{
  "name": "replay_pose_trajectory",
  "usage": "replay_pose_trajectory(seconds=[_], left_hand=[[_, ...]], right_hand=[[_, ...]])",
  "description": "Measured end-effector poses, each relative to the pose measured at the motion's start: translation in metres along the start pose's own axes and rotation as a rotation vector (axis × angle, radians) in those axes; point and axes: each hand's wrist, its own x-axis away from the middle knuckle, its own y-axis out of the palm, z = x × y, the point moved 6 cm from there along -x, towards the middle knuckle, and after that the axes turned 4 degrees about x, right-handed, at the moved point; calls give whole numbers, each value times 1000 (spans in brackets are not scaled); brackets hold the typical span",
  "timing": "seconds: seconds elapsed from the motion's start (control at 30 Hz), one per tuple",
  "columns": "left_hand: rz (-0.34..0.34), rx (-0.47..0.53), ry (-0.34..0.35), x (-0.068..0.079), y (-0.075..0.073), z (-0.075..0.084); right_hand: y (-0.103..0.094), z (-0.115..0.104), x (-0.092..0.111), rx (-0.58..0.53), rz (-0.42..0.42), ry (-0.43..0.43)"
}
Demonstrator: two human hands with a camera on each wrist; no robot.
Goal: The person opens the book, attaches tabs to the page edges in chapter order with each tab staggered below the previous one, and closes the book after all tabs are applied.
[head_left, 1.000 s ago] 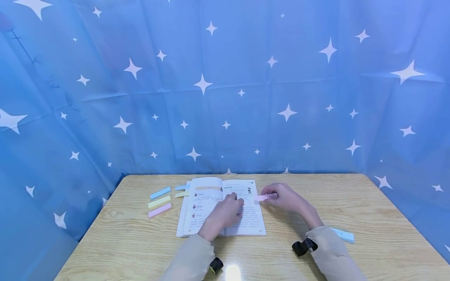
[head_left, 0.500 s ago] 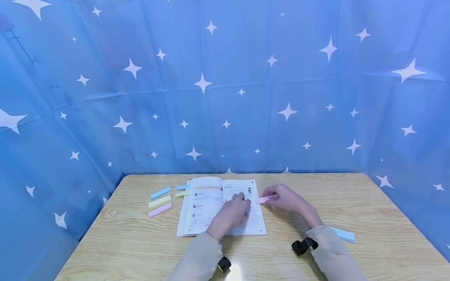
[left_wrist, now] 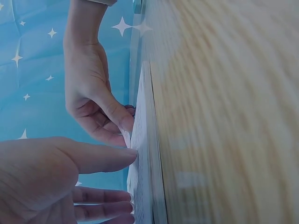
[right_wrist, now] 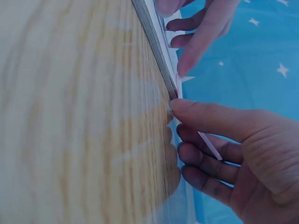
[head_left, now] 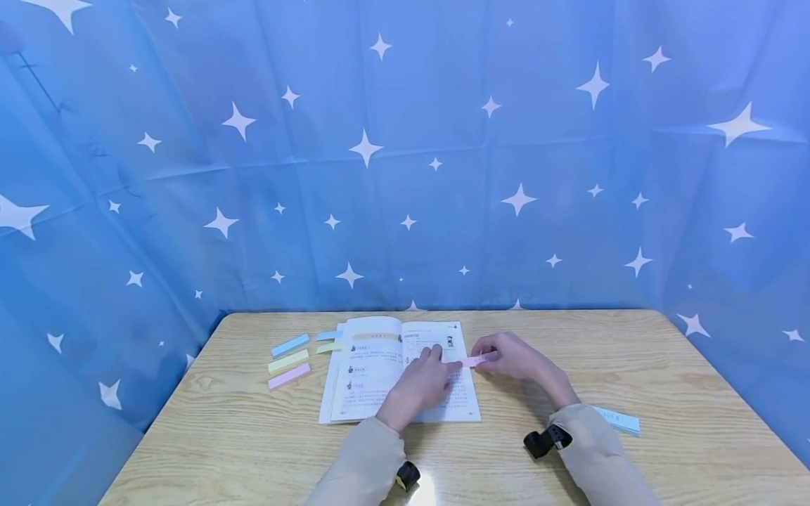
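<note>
While an open book [head_left: 401,369] lies flat on the wooden surface [head_left: 664,365] in front of a person, both hands meet at its right-hand page. The left hand [head_left: 422,385] rests on that page with its fingers straight, the forefinger reaching toward the outer edge; this looks meant to keep the page flat and steady. The right hand [head_left: 515,357] pinches a narrow pink sticky strip [head_left: 473,361] between thumb and fingers, with the strip's free end touching the right edge of the page, just beside the left forefinger, so that it would jut out like a bookmark tab.

Left of the book, three more strips lie side by side on the surface: a blue strip [head_left: 290,346], a yellow strip [head_left: 288,362] and a pink strip [head_left: 288,377]. Two further tabs [head_left: 329,341] poke out from the book's left edge. A pale blue pad [head_left: 616,420] lies near the right sleeve, partly hidden by it.

Print on the pages is too small to read. Both wrist views show the book [left_wrist: 142,154] edge-on, so the page surface is hidden, and only a sliver of the strip [right_wrist: 210,145] shows behind the right fingers [right_wrist: 205,119]. Whether the strip is already stuck down cannot be told. A blue cloth with white stars [head_left: 405,154] closes off everything behind.
</note>
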Motion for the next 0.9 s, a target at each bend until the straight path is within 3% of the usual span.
replay_pose_trajectory(seconds=[0.43, 0.9], left_hand=[[-25, -54, -12, 0, 5, 3], [-54, -81, 9, 3, 5, 1]], right_hand=[[-3, -3, 1, 10, 2, -2], [-15, -26, 4, 81, 108, -26]])
